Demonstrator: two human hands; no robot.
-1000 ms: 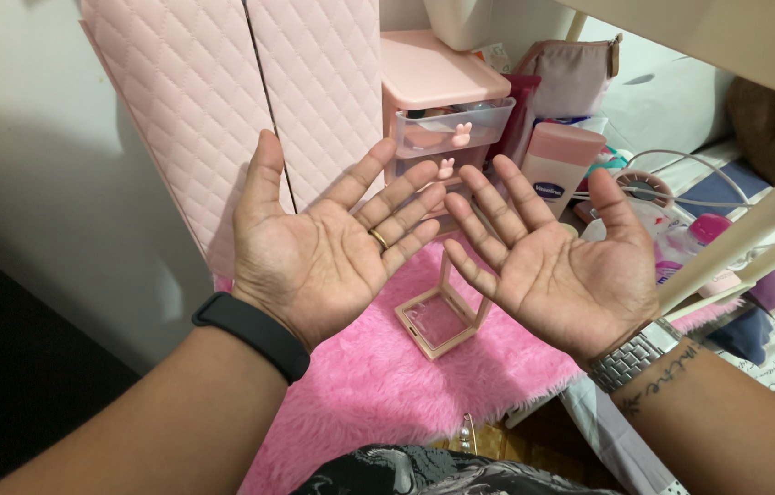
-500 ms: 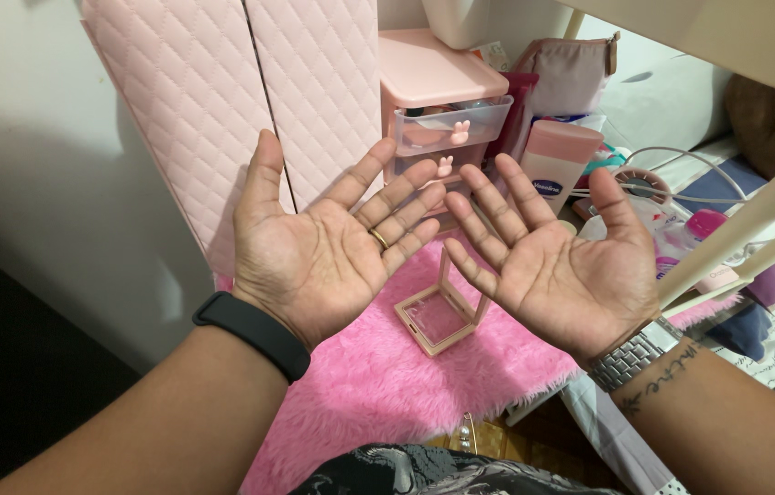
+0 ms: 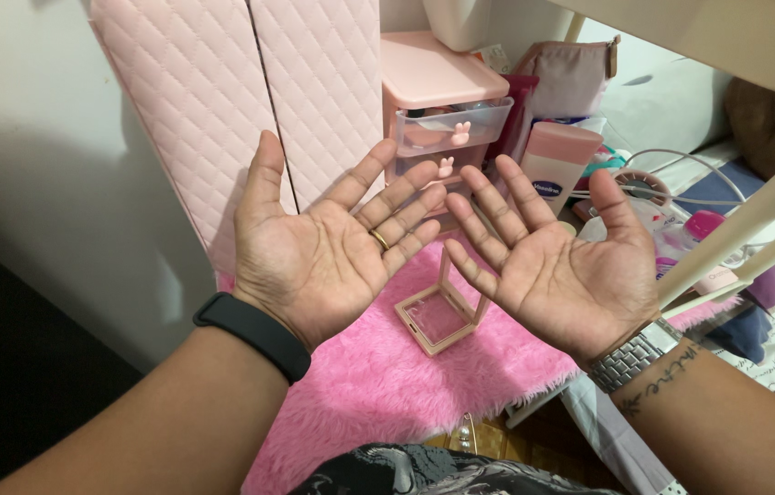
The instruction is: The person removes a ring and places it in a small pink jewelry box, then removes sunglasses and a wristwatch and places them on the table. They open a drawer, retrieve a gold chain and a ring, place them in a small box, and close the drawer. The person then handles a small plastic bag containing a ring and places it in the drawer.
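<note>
I hold both palms up, side by side, above a fluffy pink mat [image 3: 378,376]. My left hand [image 3: 318,247] is open and empty, with a gold ring on one finger and a black band at the wrist. My right hand [image 3: 557,261] is open and empty too, with a metal watch at the wrist. Below and between the hands a small pink square frame [image 3: 439,312] with a clear pane stands open on the mat. Neither hand touches anything.
A pink mini drawer unit [image 3: 442,101] with clear drawers stands behind the hands, beside pink quilted panels [image 3: 250,92]. A pink tube [image 3: 557,165], a pink pouch [image 3: 571,78], cables and small bottles crowd the right. A cream frame leg [image 3: 754,220] crosses at right.
</note>
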